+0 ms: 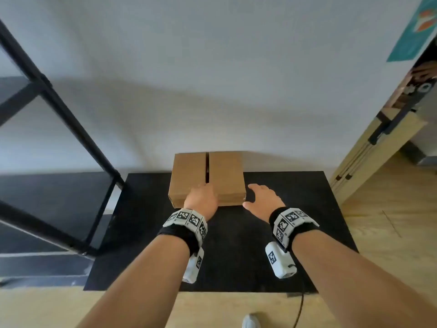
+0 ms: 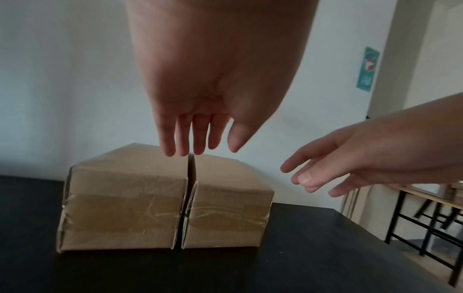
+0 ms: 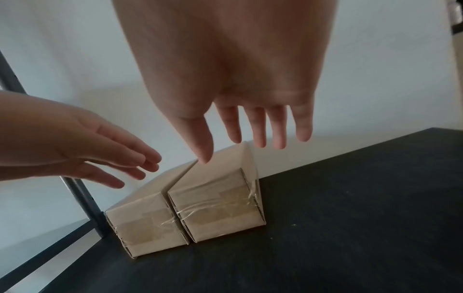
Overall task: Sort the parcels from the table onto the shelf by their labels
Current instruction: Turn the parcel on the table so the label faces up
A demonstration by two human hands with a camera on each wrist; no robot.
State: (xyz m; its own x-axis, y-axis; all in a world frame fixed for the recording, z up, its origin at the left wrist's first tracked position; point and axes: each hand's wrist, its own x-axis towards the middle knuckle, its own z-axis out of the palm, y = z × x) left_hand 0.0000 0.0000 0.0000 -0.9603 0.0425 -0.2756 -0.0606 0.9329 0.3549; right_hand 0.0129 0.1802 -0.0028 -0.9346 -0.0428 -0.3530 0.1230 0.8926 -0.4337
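Two cardboard parcels are counted on the black table (image 1: 272, 256), set side by side near its far edge with a narrow gap between them: the left parcel (image 1: 188, 171) and the right parcel (image 1: 225, 171). No label or writing can be read on either; only clear tape is seen across their near faces in the wrist views. The left hand (image 1: 201, 200) is held over the gap with fingers straight; the right hand (image 1: 263, 197) is spread, relaxed, beside the right parcel. The black shelf (image 1: 59, 110) stands to the left. Only the head view shows marker-printed wristbands (image 1: 290, 223).
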